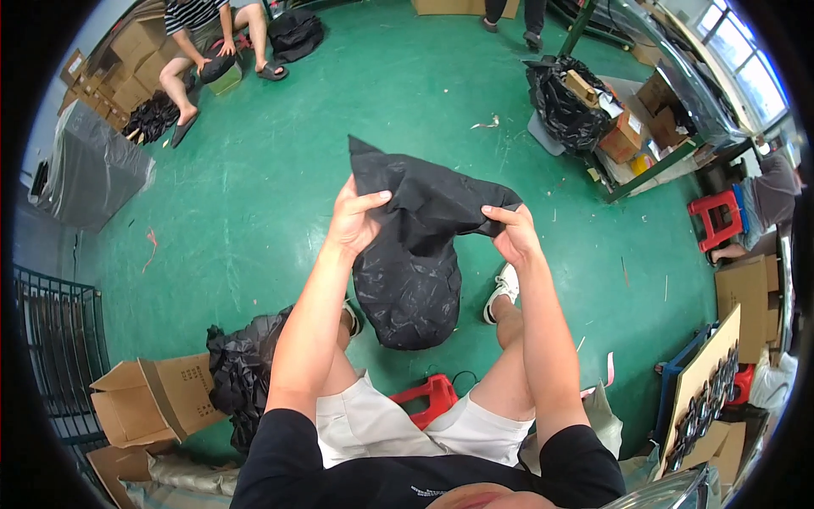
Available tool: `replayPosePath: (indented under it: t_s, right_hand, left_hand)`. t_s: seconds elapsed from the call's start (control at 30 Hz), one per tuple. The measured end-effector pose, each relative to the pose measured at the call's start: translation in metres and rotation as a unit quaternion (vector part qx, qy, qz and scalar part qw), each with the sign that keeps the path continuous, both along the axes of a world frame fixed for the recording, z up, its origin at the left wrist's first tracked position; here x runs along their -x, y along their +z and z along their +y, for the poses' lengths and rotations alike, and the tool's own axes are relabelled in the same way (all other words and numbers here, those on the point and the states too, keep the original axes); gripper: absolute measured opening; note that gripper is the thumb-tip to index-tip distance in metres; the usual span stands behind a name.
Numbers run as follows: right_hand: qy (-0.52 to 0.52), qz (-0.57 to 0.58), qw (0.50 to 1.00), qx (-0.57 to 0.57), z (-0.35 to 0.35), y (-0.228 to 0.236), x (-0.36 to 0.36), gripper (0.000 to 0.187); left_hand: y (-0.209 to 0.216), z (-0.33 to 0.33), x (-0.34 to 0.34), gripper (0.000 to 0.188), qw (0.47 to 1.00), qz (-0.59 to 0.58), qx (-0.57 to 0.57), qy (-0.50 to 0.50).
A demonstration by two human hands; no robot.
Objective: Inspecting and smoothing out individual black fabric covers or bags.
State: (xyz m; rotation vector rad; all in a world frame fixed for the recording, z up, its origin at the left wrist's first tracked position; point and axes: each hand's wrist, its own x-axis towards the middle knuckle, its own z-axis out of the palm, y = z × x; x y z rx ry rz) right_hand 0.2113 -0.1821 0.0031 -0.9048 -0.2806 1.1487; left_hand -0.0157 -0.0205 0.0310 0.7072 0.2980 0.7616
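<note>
A piece of black fabric (432,191) is stretched between my two hands, above the floor in front of my knees. My left hand (354,220) pinches its left side, thumb on top, and a pointed corner sticks up beyond the fingers. At the right end, my right hand (514,232) grips the edge between thumb and fingers. The middle sags in folds. Below it, between my feet, a rounded, bulging black bundle (407,297) rests on the floor. Whether the fabric and the bundle are one piece, I cannot tell.
I sit on a red stool (431,399). An open cardboard box (153,399) and crumpled black plastic (246,365) lie at my left. Rack shelving (653,170) stands at the far right. Another person (212,34) sits at the far left, holding something black.
</note>
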Motion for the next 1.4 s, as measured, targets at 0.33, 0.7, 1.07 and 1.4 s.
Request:
replayPosePath:
  t_s: [0.33, 0.7, 1.07, 1.4]
  right_hand:
    - [-0.057, 0.206, 0.966, -0.148, -0.004, -0.025, -0.017, 0.019]
    - [-0.078, 0.157, 0.965, -0.197, -0.014, 0.000, -0.021, 0.076]
    - [-0.005, 0.061, 0.981, -0.185, 0.000, 0.015, 0.005, 0.077]
    - [-0.188, -0.309, 0.931, -0.047, -0.001, 0.013, 0.014, 0.071]
  left_hand:
    - [-0.012, -0.019, -0.018, 0.045, 0.996, 0.075, 0.033, -0.020]
    - [0.002, 0.001, 0.004, 0.035, 0.999, 0.041, 0.022, 0.017]
    - [0.006, -0.005, 0.002, 0.045, 0.999, -0.023, 0.041, -0.018]
    - [-0.005, -0.011, -0.005, 0.032, 0.996, 0.088, 0.015, 0.001]
